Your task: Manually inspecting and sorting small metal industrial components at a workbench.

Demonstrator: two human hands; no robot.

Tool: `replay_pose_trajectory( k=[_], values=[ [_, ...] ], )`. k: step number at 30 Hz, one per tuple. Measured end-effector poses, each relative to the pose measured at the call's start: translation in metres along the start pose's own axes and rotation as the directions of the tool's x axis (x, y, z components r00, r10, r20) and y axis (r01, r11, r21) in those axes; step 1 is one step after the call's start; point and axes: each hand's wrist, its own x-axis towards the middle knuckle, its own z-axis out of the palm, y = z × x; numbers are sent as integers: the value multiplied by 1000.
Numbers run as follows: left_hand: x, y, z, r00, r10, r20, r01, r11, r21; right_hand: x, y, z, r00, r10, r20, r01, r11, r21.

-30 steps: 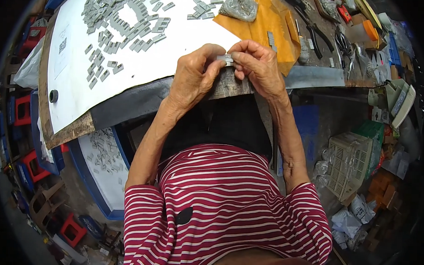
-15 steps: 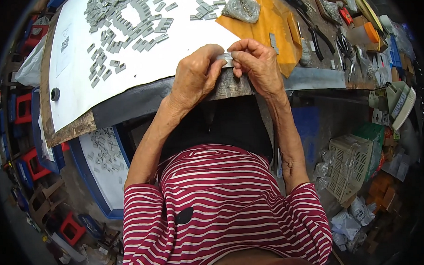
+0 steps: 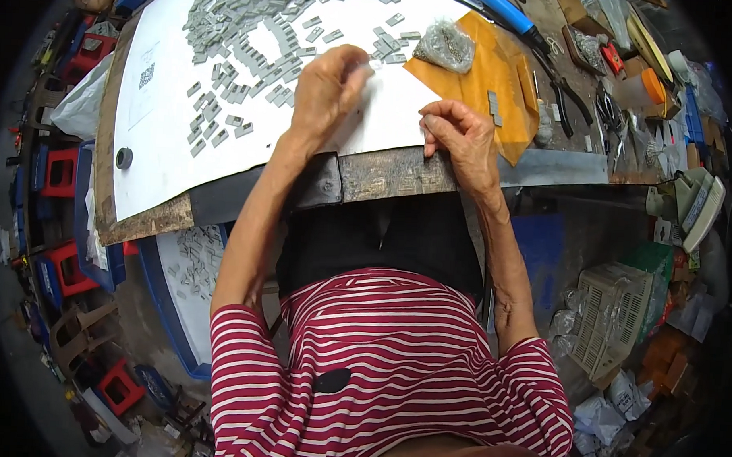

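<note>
While working over the white paper sheet [image 3: 398,117] across upper left and centre of frame, has motion-blurred left hand [image 3: 326,98] above it, just lower-left of a loose group of flat grey rectangular pieces [image 3: 384,48]. Shows left thumb and fingertips narrow, drawn together; cannot tell if gripping a piece. Has right hand [image 3: 466,139] right of centre, by sheet's corner, in front of the orange-yellow paper envelope [image 3: 456,82]; shows thumb and fingers curled, narrow; cannot tell if holding anything. See also main pile of grey pieces [image 3: 228,30] at upper left, short grey strip [image 3: 493,110] on envelope. Judge step as single-piece handling, set-down or pick-up unclear. Likely calls next for light fingertip pinch on one piece, without nudging neighbours.
</note>
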Motion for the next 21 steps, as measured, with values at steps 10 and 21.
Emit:
replay_pose_trajectory(
  k=[10,21],
  values=[
    [66,-69,5,990,79,-120,-17,896,444,-1,0,4,1000,-22,6,23,994,-111],
    [80,-95,2,996,-49,-72,82,801,593,-1,0,5,999,-27,22,29,997,-74]
  ],
)
